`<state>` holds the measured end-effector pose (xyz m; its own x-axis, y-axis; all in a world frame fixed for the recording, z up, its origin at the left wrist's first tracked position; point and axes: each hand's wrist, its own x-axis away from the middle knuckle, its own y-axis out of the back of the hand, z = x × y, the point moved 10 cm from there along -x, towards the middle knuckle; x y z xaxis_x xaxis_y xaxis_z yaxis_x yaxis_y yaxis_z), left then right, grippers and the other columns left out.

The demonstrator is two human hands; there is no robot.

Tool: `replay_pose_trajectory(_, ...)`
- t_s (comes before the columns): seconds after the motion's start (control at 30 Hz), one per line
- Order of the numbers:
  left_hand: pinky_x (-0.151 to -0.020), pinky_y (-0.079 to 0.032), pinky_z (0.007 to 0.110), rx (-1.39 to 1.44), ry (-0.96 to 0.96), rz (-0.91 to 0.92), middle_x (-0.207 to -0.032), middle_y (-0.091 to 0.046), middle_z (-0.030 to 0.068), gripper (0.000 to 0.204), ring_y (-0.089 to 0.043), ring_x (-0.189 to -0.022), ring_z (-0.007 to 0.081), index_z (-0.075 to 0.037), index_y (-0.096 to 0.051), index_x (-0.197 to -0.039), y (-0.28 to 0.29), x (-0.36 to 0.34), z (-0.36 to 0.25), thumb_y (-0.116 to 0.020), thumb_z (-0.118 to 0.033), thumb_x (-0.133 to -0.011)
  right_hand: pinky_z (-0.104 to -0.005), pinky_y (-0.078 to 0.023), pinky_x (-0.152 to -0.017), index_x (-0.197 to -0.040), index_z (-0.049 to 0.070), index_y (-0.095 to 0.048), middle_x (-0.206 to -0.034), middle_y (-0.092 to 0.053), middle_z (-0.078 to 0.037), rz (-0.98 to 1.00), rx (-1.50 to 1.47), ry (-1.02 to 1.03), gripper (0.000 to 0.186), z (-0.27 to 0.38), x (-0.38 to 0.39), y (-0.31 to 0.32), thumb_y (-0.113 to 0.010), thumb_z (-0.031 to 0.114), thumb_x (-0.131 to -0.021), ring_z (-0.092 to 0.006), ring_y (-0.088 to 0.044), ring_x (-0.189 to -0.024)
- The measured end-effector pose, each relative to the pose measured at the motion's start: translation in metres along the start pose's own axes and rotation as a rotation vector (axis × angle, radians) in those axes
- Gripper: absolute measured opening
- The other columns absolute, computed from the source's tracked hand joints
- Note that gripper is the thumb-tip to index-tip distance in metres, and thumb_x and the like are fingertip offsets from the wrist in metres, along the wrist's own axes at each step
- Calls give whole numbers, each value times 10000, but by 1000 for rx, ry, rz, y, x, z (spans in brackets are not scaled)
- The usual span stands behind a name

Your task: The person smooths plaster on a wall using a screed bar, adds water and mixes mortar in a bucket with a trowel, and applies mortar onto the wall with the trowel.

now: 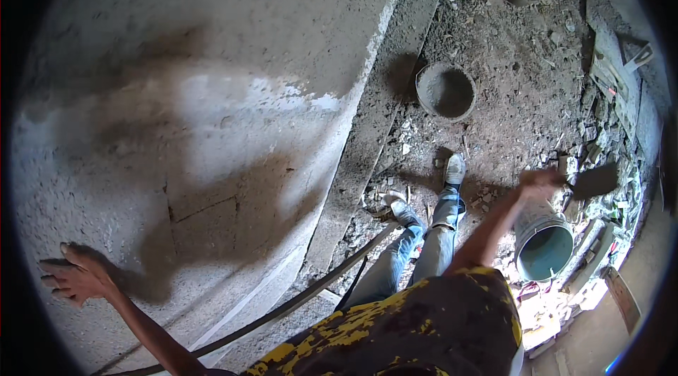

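The right hand (540, 181) is closed on the handle of a trowel (595, 180). The blade is blurred; its long axis runs toward 3 o'clock from the fist. A pale bucket (542, 245) with a bluish inside stands on the floor (508, 44) just below that hand, at about 6 o'clock from it. It is the nearest vessel to the trowel.

The left hand (74, 277) is open, fingers spread toward 9 o'clock, palm flat against the grey plastered wall (212, 58). It holds nothing.

A second, mortar-caked bucket (446, 90) sits at 11 o'clock from the right hand, well apart. A hose (311, 291) runs along the wall base past the shoes (454, 169).

The right hand is far nearer both buckets than the left hand.
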<state>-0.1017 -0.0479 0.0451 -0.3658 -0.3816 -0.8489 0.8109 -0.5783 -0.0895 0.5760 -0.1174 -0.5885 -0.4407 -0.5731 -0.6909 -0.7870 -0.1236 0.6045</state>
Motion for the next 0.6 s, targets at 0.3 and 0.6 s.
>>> replay_pose_trajectory(0.3, -926, -241, 619, 85, -48, 25, -1415, -275, 200, 873, -282, -1250, 462, -144, -305, -1391, 12, 6, -14, -212, -764, -784, -339, -432, -590, -907, 25, -518, -698, -564, -105, 1351, -2064, -658, 167, 237, 111, 490, -577, 147, -809, -206, -546, -621)
replay_pose_trajectory(0.6, -820, -321, 607, -22, -121, -40, -1212, -409, 168, 767, -415, -1065, 413, -159, -389, -1337, 9, 0, -27, -289, -709, -812, -336, -487, -459, -637, -13, -581, -576, -593, -128, 1729, -1682, -850, 393, 358, 310, 259, -489, 315, -831, -212, -578, -461)
